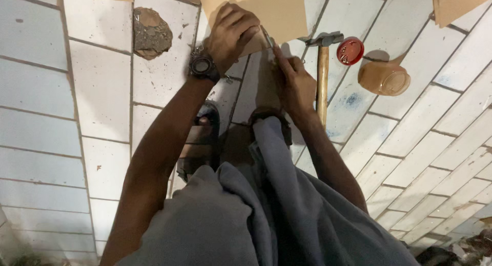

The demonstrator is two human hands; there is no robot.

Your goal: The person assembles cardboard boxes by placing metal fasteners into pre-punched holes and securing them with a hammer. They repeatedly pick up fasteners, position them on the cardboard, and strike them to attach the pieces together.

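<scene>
Head view: left hand presses tan board; right hand pinches nail.

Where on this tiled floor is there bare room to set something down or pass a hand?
Free: the white tiles left of the left hand, below the broken patch, and the tiles lower right, below the glue jar. Crowded: around the right hand, between the tan board, hammer and red lid.

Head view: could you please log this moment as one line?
left hand on brown sheet | right hand holds thin tool | hammer on tiles
</scene>
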